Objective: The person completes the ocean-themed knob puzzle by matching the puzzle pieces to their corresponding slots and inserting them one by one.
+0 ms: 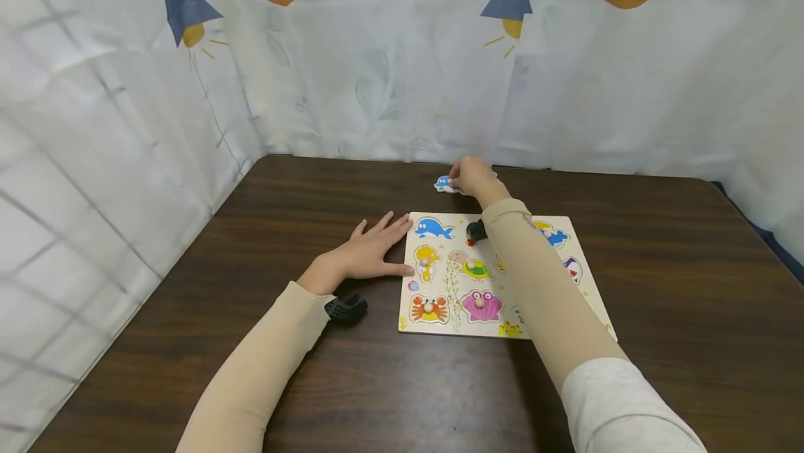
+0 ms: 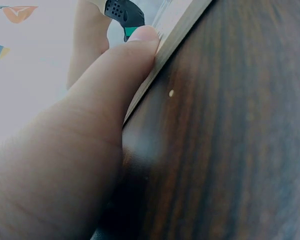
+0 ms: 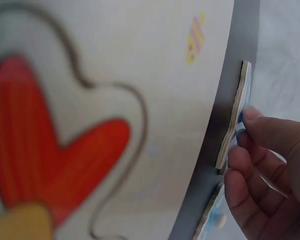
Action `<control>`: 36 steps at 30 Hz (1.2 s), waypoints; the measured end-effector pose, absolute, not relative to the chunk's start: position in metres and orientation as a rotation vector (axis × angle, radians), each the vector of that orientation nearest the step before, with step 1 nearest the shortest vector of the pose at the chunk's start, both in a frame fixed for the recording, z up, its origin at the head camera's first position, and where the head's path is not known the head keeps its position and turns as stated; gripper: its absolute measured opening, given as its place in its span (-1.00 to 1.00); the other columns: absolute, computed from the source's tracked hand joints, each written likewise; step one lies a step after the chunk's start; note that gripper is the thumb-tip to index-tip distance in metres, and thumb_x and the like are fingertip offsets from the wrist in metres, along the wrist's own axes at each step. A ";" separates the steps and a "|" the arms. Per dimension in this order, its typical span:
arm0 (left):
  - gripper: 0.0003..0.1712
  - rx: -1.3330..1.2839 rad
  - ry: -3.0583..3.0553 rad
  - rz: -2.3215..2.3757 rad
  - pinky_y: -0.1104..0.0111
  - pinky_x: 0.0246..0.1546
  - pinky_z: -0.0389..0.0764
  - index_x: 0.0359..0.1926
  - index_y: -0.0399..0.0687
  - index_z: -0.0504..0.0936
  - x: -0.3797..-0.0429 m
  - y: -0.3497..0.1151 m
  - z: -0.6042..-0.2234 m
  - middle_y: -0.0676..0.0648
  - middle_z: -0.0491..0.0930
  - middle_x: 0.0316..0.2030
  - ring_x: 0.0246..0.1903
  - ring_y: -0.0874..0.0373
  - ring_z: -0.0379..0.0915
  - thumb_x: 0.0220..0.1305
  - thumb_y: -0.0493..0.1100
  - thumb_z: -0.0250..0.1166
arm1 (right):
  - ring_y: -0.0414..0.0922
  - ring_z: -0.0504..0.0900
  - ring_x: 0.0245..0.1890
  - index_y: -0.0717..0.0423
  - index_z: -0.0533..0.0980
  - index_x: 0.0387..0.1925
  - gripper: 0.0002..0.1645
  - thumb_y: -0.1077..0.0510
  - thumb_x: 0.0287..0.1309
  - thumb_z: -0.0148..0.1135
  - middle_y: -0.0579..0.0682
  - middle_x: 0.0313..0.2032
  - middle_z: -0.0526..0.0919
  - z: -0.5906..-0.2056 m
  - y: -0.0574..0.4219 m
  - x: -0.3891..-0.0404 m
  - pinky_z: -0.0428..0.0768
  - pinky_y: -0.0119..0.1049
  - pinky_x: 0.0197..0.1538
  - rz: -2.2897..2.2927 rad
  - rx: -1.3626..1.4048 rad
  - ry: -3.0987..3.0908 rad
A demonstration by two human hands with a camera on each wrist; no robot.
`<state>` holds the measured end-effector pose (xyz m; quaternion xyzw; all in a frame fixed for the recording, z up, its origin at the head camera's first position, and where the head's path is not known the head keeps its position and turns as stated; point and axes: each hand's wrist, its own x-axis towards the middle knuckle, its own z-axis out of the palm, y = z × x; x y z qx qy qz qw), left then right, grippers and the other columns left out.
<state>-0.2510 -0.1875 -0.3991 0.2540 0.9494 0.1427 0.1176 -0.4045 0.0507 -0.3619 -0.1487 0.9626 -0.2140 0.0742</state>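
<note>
A wooden knob puzzle board (image 1: pixel 455 284) with sea-animal pieces lies on the table. My left hand (image 1: pixel 367 252) rests at its left edge, fingers spread, and in the left wrist view the thumb (image 2: pixel 125 60) touches the board's side (image 2: pixel 170 50). Beyond the board's far edge, my right hand (image 1: pixel 475 177) pinches a blue-and-white puzzle piece (image 1: pixel 444 184) between thumb and fingers. The right wrist view shows that piece (image 3: pixel 235 117) tilted edge-on. A second puzzle piece (image 3: pixel 208 217) with a round knob lies beside it, below the fingers.
The brown table (image 1: pixel 678 285) reaches back to a white printed curtain (image 1: pixel 402 76), which also hangs along the left side. My right forearm (image 1: pixel 553 285) crosses over the board and hides part of it. Each wrist wears a black camera band (image 1: pixel 347 309).
</note>
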 end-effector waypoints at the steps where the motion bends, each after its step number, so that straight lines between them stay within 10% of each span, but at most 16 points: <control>1: 0.20 0.742 2.779 0.414 -0.30 0.42 -0.36 0.68 0.15 -0.18 -0.251 -0.187 -0.399 0.09 -0.25 0.63 0.60 0.01 -0.50 0.30 0.52 0.18 | 0.10 0.54 0.01 0.23 0.67 -0.01 -0.75 0.15 0.49 0.20 0.16 0.01 0.67 -0.362 0.051 -0.405 0.49 0.00 0.18 -0.613 -0.458 2.896; 36: 0.21 0.736 2.786 0.416 -0.33 0.41 -0.33 0.67 0.08 -0.16 -0.252 -0.186 -0.400 0.03 -0.21 0.63 0.60 -0.05 -0.46 0.29 0.52 0.17 | -0.05 0.65 -0.28 0.15 0.72 0.02 -0.72 0.09 0.45 0.27 0.04 -0.17 0.76 -0.320 0.083 -0.346 0.61 -0.12 -0.11 -0.514 -0.814 2.924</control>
